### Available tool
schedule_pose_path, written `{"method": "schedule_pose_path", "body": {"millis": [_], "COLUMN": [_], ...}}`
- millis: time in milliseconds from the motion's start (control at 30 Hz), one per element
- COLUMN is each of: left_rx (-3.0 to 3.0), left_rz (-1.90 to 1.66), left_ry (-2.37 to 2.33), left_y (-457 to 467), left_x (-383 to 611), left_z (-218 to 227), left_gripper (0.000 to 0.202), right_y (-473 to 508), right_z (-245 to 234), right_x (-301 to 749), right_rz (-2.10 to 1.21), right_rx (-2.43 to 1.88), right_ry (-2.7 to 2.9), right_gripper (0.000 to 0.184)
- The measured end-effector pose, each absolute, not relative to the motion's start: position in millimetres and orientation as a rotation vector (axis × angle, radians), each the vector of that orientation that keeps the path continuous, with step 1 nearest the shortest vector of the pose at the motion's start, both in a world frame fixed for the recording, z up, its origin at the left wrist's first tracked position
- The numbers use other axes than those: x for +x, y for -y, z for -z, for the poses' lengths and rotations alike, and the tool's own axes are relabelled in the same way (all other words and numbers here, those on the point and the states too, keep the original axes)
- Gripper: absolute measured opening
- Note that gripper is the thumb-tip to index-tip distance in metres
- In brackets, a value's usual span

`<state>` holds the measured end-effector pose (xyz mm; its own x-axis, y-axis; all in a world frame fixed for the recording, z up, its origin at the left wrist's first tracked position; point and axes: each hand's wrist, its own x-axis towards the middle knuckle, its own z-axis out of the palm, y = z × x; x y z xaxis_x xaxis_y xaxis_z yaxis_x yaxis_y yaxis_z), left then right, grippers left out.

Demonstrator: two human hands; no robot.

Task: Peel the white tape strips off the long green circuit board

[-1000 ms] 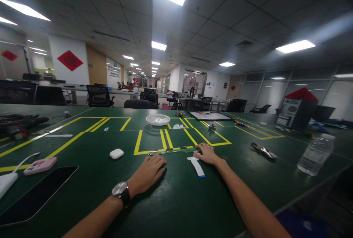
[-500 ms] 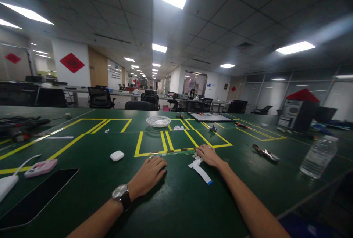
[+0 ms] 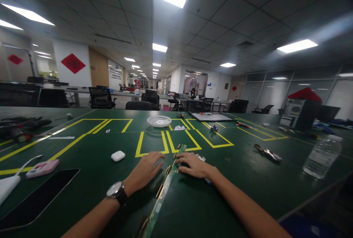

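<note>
A long narrow green circuit board strip lies on the green table, running from the near edge away toward the yellow tape boxes. My right hand rests on its far part, fingers pressed flat against it. My left hand, with a wristwatch on the wrist, lies just left of the strip, fingers spread on the table and close to the board's edge. A white flat ribbon cable is mostly hidden behind my right hand.
White earbud case, pink device, dark tablet and white charger at left. White basket beyond the yellow boxes. Pliers and water bottle at right. A person sits far back.
The board strip has swung from lying crosswise along the yellow tape to pointing toward me. My right hand has moved left and nearer with it; my left hand has opened and shifted slightly.
</note>
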<state>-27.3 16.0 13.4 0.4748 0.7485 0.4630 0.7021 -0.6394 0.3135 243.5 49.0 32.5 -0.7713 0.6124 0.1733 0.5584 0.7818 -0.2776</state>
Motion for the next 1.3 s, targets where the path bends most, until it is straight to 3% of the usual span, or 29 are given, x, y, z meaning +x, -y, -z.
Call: {"method": "schedule_pose_path", "body": {"millis": [133,233,400,533,967,1300], "left_rx": [2.616,2.619,2.673,2.642,2.655,2.666], "left_rz": [-0.752,-0.675,-0.562,-0.481,-0.579,-0.581], "left_ry": [-1.24,-1.246,-1.265,-1.271,-1.287,-1.317], "left_y": [-7.7,-2.2,-1.7,-2.5,-4.8,-4.1], "left_x": [-17.4,-9.2,-5.2,-6.1,-6.6,-3.5], "left_z": [-6.0,-0.6,5.8,4.4,9.1,9.1], "left_gripper": [0.03,0.043,0.051,0.041,0.041,0.04], "right_y": [-35.4,-38.5,-61.8,-73.8,-58.1,-45.9], "right_z": [-31.9,-32.5,-36.3,-33.1,-22.9,-19.9], "right_x": [222.3,221.7,255.6,281.5,242.0,221.7], "right_rz": [-0.333,-0.254,0.114,0.085,-0.317,-0.24], "right_rx": [-0.667,-0.726,-1.514,-1.873,-1.004,-0.935], "right_ry": [2.741,2.687,2.384,2.348,2.594,2.602], "right_gripper": [0.031,0.027,0.028,0.037,0.018,0.014]}}
